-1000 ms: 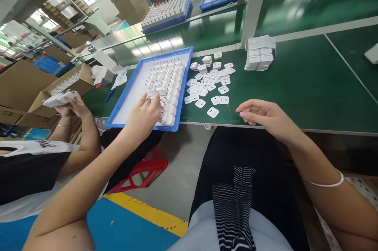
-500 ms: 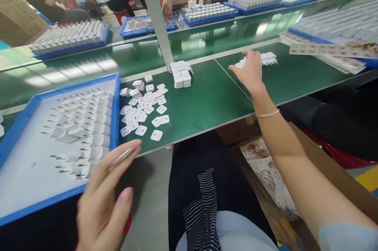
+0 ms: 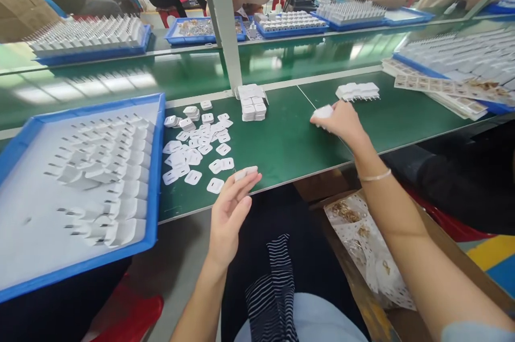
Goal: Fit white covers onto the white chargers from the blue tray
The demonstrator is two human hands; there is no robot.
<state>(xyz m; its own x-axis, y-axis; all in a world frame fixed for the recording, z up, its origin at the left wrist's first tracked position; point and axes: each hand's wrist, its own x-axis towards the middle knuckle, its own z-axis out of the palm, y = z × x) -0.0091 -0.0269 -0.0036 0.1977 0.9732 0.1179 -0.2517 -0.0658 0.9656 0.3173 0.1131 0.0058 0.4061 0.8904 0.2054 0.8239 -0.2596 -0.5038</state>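
Far left: blue tray (image 3: 155, 181) with rows of white plug housings (image 3: 116, 170). Right of tray, on green table (image 3: 289, 138): scatter of flat white covers (image 3: 197, 143). Near table edge: left hand (image 3: 229, 213), fingertips pinched on small white piece (image 3: 245, 172). Far centre: stacked white blocks (image 3: 251, 106). Right: right hand (image 3: 341, 122) closed round white part (image 3: 323, 112), above table. Farther right: row of white parts (image 3: 358, 90).

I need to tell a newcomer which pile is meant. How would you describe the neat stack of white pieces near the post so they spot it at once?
Start at the grey upright post rising from the green bench. At its foot sits the stack of white pieces. Unlike the loose flat white covers scattered to its left, it is squared up in tidy layers.
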